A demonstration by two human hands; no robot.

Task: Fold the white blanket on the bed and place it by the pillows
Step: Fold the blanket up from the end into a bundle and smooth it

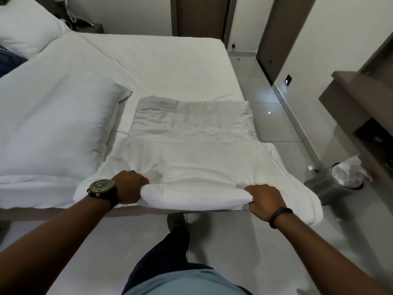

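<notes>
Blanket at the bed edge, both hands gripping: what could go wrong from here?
1. The white blanket hangs off the bed corner on the right; lifting the near edge could let that part slide to the floor.
2. The left hand and right hand pinch only the near fold, so the layers may come apart and the fold go crooked.
3. The bin stands close beside that corner; trailing fabric might brush it.

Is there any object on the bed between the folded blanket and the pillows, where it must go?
Nothing visible is. Both hands, left hand and right hand, grip the white blanket at the bed's near edge. Only bare sheet separates it from the nearest pillow on its left.
</notes>
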